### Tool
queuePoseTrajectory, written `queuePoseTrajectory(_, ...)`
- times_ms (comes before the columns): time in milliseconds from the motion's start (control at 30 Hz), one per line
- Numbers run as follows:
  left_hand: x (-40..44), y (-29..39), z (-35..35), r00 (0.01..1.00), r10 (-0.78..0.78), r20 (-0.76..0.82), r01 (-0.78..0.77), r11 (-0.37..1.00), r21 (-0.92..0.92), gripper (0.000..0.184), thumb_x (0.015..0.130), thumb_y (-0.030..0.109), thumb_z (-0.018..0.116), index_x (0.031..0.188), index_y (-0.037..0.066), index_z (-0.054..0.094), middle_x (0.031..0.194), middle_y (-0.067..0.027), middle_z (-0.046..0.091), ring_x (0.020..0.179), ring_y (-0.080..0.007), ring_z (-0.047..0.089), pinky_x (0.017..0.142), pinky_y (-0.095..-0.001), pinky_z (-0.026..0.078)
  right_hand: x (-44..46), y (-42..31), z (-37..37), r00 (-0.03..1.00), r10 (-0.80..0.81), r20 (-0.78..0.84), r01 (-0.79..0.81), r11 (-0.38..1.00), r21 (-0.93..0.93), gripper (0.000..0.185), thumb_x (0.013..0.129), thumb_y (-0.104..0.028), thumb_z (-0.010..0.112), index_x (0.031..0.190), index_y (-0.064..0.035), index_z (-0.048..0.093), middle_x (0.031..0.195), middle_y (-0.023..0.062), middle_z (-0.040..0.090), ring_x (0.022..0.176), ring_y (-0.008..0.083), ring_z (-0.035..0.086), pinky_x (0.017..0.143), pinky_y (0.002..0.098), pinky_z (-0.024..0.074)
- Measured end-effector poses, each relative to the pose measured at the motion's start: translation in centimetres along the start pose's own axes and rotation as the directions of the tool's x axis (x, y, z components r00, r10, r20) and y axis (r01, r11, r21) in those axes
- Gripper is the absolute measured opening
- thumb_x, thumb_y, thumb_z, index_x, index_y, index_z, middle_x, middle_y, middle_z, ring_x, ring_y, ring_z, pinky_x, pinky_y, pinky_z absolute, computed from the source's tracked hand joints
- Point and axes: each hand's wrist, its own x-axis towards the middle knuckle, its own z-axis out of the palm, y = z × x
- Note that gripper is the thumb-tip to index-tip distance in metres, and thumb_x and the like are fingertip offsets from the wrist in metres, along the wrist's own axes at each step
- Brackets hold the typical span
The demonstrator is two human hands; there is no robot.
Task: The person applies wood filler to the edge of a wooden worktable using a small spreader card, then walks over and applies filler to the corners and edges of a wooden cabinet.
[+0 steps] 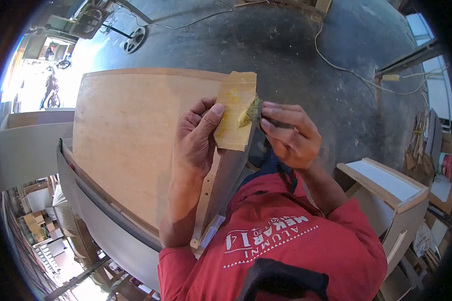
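Head view: left hand (198,136) pinches a cardboard piece (234,108), thumb on its face, held up in front of the red shirt (306,246). Right hand (292,135), fingers bent and close together, grips a small smeared scraper (254,107) at the cardboard's edge; exact shape unclear. Yellow paste (243,120) on the cardboard beside the scraper. Large wooden panel (128,115) behind the left hand; concrete floor (296,57) beyond.

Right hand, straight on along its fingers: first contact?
Likely the paste-smeared cardboard piece in the left hand, with the crusted spreader in the right hand leading; depth is unclear.
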Motion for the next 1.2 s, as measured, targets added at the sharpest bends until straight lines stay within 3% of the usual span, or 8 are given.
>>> queuePoseTrajectory(167,-0.7,1.2,-0.1,0.993,0.114,0.006,-0.114,0.993,-0.025,0.028,0.098,0.018,0.062,0.114,-0.005,0.058,0.083,-0.0085,0.070,0.056,-0.0095,0.064,0.040,-0.0202,0.045,-1.0,-0.5,-0.6,0.982,-0.094,0.165,0.102,0.994,-0.040,0.024,0.076,0.001,0.076,0.098,-0.0052,0.071,0.106,0.0123,0.069,0.095,0.0275,0.070,0.076,0.0355,0.0587)
queuePoseTrajectory(267,-0.9,1.6,-0.7,0.992,0.118,0.035,-0.120,0.992,0.041,0.030,0.097,0.017,0.062,0.115,-0.007,0.058,0.084,-0.0096,0.070,0.055,-0.0098,0.063,0.040,-0.0198,0.045,0.1,-2.2,-1.2,0.915,0.402,-0.013,-0.400,0.914,0.071,0.016,0.083,-0.001,0.073,0.099,-0.0035,0.070,0.102,0.0117,0.069,0.090,0.0222,0.069,0.071,0.0331,0.0580)
queuePoseTrajectory(333,-0.8,1.3,-1.1,0.993,0.095,0.074,-0.099,0.994,0.054,0.031,0.097,0.017,0.062,0.115,-0.008,0.058,0.083,-0.0096,0.070,0.055,-0.0096,0.063,0.040,-0.0197,0.045,2.8,-2.9,-1.8,0.571,0.805,0.161,-0.543,0.224,0.809,0.012,0.090,-0.006,0.069,0.102,-0.0009,0.068,0.097,0.0101,0.070,0.085,0.0172,0.068,0.066,0.0304,0.0565)
queuePoseTrajectory(433,-0.9,1.1,-0.5,0.990,0.076,0.115,-0.083,0.995,0.058,0.032,0.097,0.018,0.063,0.115,-0.008,0.059,0.082,-0.0093,0.069,0.055,-0.0091,0.062,0.041,-0.0194,0.045,3.4,-1.5,-1.9,0.472,0.725,0.502,-0.737,0.012,0.676,0.016,0.094,-0.010,0.066,0.106,0.0007,0.066,0.096,0.0083,0.070,0.083,0.0156,0.068,0.065,0.0291,0.0563)
queuePoseTrajectory(533,-1.0,1.5,-0.9,0.989,0.123,0.080,-0.127,0.990,0.056,0.032,0.097,0.019,0.063,0.114,-0.008,0.059,0.080,-0.0086,0.069,0.055,-0.0087,0.062,0.041,-0.0195,0.045,1.5,-0.5,-2.1,0.476,0.731,0.489,-0.854,0.252,0.455,0.020,0.093,-0.011,0.067,0.110,0.0002,0.065,0.097,0.0087,0.070,0.082,0.0152,0.068,0.066,0.0288,0.0566)
queuePoseTrajectory(967,-0.2,0.5,-1.3,0.980,0.197,0.039,-0.200,0.949,0.243,0.023,0.097,0.016,0.060,0.104,-0.005,0.058,0.078,-0.0090,0.068,0.054,-0.0095,0.061,0.040,-0.0219,0.046,1.3,-3.3,-1.5,0.507,0.822,0.258,-0.678,0.196,0.708,0.015,0.094,-0.006,0.066,0.108,-0.0011,0.065,0.097,0.0079,0.069,0.084,0.0147,0.068,0.069,0.0301,0.0591)
queuePoseTrajectory(1133,-0.3,1.0,-1.7,0.967,0.250,-0.051,-0.236,0.952,0.195,0.023,0.097,0.018,0.060,0.108,-0.002,0.060,0.077,-0.0050,0.066,0.051,-0.0071,0.058,0.038,-0.0197,0.043,1.1,-3.6,-1.5,0.932,0.269,0.243,-0.297,0.950,0.090,0.022,0.083,0.006,0.070,0.103,-0.0056,0.069,0.089,0.0082,0.067,0.076,0.0186,0.067,0.063,0.0286,0.0545)
queuePoseTrajectory(1200,-0.5,1.7,-2.2,0.937,0.326,-0.123,-0.302,0.936,0.180,0.021,0.097,0.017,0.059,0.108,-0.001,0.060,0.077,-0.0048,0.066,0.052,-0.0066,0.058,0.038,-0.0184,0.042,-0.4,-3.5,-1.0,0.915,0.327,0.238,-0.359,0.927,0.109,0.022,0.082,0.005,0.071,0.101,-0.0064,0.070,0.088,0.0089,0.066,0.075,0.0203,0.067,0.063,0.0295,0.0540)
